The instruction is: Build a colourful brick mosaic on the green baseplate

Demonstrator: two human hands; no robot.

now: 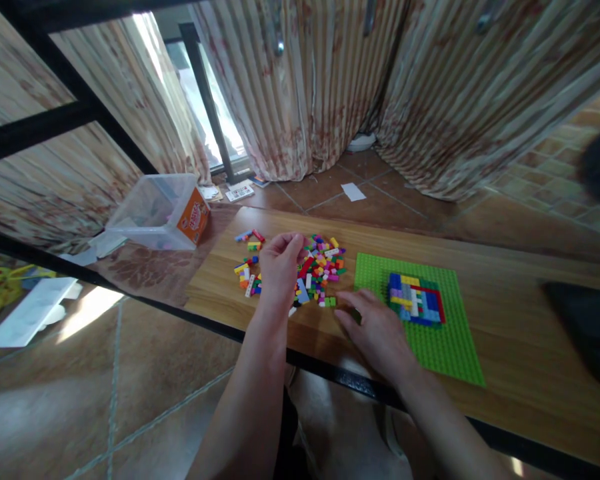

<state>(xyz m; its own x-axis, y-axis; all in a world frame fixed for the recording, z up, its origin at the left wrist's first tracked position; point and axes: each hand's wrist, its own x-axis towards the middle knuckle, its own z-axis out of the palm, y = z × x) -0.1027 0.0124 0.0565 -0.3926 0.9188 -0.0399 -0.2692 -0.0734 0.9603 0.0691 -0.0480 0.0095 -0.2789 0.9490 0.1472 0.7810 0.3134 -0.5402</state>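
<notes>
A heap of small coloured bricks (323, 267) lies on the wooden table (505, 280). My left hand (280, 267) hovers over the heap's left part, fingers curled together in a pinch; what they hold is hidden. My right hand (375, 327) rests flat on the table with fingers stretched toward the heap's near edge, close to a green brick (330, 301). To the right lies a green baseplate (425, 333) bearing a low block of mixed-colour bricks (415, 300).
A clear plastic box (157, 210) with an orange label stands on the floor left of the table. A dark flat object (587, 327) lies at the table's right end. Curtains hang behind; papers (353, 192) lie on the tiled floor.
</notes>
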